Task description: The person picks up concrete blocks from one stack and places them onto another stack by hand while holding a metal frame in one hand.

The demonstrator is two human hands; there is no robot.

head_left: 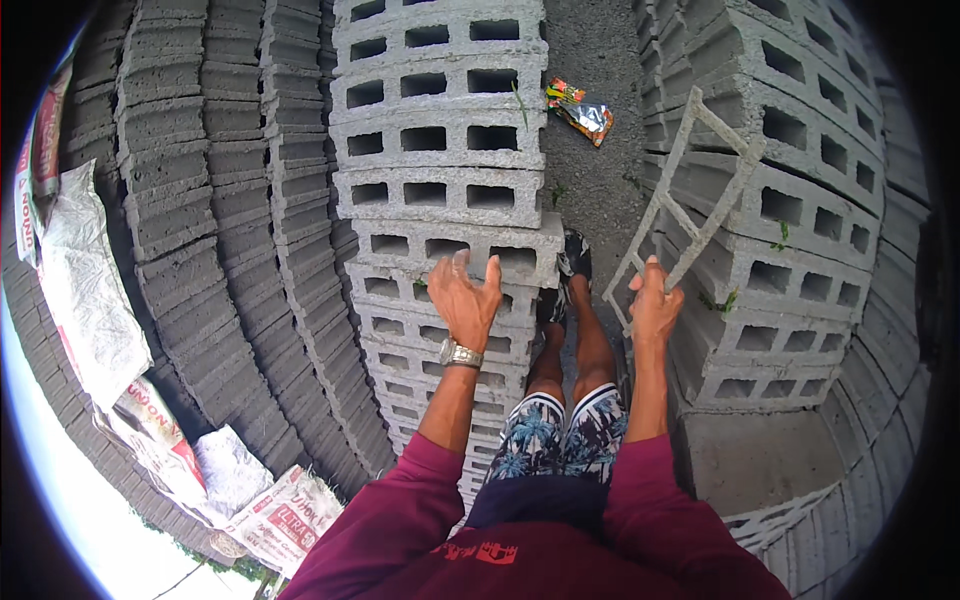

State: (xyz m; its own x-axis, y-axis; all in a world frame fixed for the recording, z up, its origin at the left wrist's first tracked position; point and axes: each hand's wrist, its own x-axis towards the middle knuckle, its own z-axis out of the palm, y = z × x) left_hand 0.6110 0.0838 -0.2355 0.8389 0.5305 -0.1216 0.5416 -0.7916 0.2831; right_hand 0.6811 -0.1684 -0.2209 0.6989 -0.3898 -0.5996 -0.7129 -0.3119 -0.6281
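Note:
My right hand (655, 305) is closed round the lower part of a flat grey ladder-like frame (682, 215), a long rectangle with crossbars, dusty on its surface. The frame is tilted, its far end up beside the right-hand block stack. My left hand (463, 305), with a metal watch (461, 352) on the wrist, has thumb and fingers spread in front of a grey hollow concrete block (535, 235). Its fingertips come up to the block's holes; whether they touch it I cannot tell. That block sits a little askew, sticking out right of the row behind it.
Stacked hollow blocks (440, 185) rise before me, and another stack (790, 250) stands at the right. Between them runs a narrow gravel path (595, 45) with a crumpled foil packet (590, 118). Solid-looking block rows (170, 170) and empty-looking sacks (95, 280) lie left.

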